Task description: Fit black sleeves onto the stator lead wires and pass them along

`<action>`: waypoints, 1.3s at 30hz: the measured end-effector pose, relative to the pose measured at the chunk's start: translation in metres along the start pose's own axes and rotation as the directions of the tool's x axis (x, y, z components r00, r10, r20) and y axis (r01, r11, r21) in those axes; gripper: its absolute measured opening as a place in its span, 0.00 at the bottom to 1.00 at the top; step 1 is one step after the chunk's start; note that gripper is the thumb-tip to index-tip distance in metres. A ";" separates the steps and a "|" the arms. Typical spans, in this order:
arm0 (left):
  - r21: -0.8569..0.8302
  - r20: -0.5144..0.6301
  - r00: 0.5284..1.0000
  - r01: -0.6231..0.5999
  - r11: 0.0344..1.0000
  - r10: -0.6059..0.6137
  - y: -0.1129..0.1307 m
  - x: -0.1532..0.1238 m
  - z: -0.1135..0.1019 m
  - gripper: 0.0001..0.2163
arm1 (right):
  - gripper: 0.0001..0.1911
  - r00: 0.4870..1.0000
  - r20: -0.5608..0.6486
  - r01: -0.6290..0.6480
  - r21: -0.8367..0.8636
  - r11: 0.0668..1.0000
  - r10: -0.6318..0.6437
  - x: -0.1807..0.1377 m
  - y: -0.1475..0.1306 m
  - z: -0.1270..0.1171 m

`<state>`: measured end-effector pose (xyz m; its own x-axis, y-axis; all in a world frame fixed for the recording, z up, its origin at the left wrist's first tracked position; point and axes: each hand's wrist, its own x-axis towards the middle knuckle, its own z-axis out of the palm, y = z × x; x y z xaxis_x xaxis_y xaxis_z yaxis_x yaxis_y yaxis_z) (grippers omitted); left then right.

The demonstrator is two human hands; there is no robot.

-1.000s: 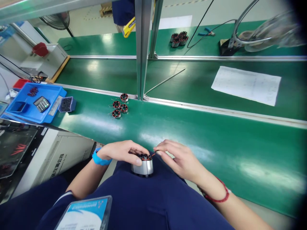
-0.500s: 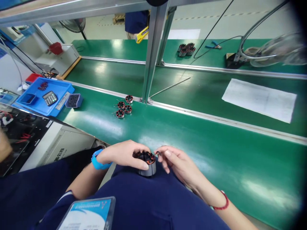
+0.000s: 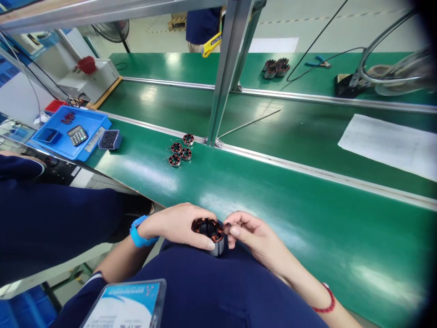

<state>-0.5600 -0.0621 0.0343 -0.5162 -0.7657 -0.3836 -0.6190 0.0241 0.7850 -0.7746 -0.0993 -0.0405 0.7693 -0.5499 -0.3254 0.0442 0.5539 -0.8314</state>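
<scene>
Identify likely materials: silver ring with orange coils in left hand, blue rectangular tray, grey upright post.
Silver ring with orange coils: outer wall probably bare metal, satin sheen; coil colour suggests copper wire; dark inner parts unclear.
Blue rectangular tray: likely moulded plastic, from its even colour and smooth surface.
Grey upright post: metal, possibly aluminium, from its dull silvery sheen and straight edges.

Green bench [image 3: 273, 196] | near side: four wound rings [image 3: 186, 158], blue tray [image 3: 63, 140], parts box [image 3: 116, 140] | middle: white sheet [image 3: 392, 148]
</scene>
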 end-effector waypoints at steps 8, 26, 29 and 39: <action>0.124 0.004 1.000 -0.006 0.992 0.005 0.007 0.005 0.002 0.14 | 0.16 0.981 -0.139 0.112 -0.146 0.983 -0.132 0.002 0.008 0.007; 0.609 -0.070 0.955 -0.188 0.771 0.289 -0.019 0.018 0.014 0.20 | 0.29 0.981 0.108 -0.180 0.237 0.955 0.158 0.033 0.022 0.007; 0.542 -0.127 0.964 -0.130 0.831 0.234 -0.047 0.023 0.018 0.23 | 0.29 0.997 -0.004 -0.081 0.036 0.996 0.081 0.053 0.042 0.001; 0.584 -0.475 0.870 0.424 0.692 -0.133 -0.213 0.057 -0.006 0.24 | 0.28 0.945 -0.267 -0.260 -0.254 0.932 0.191 0.119 0.084 -0.047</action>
<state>-0.4537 -0.1147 -0.1520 -0.0860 -0.9745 -0.2071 -0.9931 0.0672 0.0959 -0.7092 -0.1472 -0.1702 0.5647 -0.5809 -0.5863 -0.3205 0.5003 -0.8044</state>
